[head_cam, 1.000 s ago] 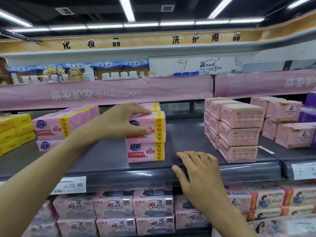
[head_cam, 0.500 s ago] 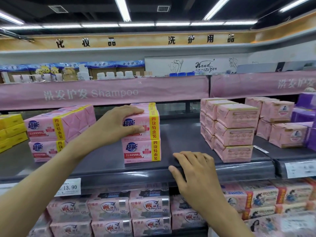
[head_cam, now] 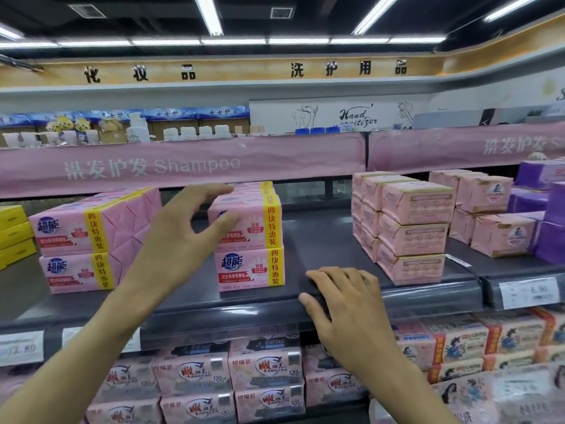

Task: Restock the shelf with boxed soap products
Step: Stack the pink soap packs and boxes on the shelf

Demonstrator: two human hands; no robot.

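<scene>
Two pink soap boxes with yellow bands are stacked mid-shelf, the top box (head_cam: pixel 255 217) on the lower box (head_cam: pixel 250 270). My left hand (head_cam: pixel 180 237) hovers at the top box's left end with its fingers spread and loose. The thumb and index tips are at the box's front corner; whether they touch it is unclear. My right hand (head_cam: pixel 345 304) rests flat on the front lip of the grey shelf (head_cam: pixel 321 240), to the right of the stack, holding nothing.
A matching two-high stack (head_cam: pixel 91 228) stands to the left, beside yellow boxes (head_cam: pixel 13 231). Pink paper-wrapped soaps (head_cam: pixel 412 228) and purple boxes (head_cam: pixel 544 209) stand to the right. Bare shelf lies between the stacks. Pink boxes (head_cam: pixel 263 368) fill the shelf below.
My left hand gripped the top box before; now its fingers have opened and drawn back from it. The right hand stays on the shelf lip. The view has shifted slightly.
</scene>
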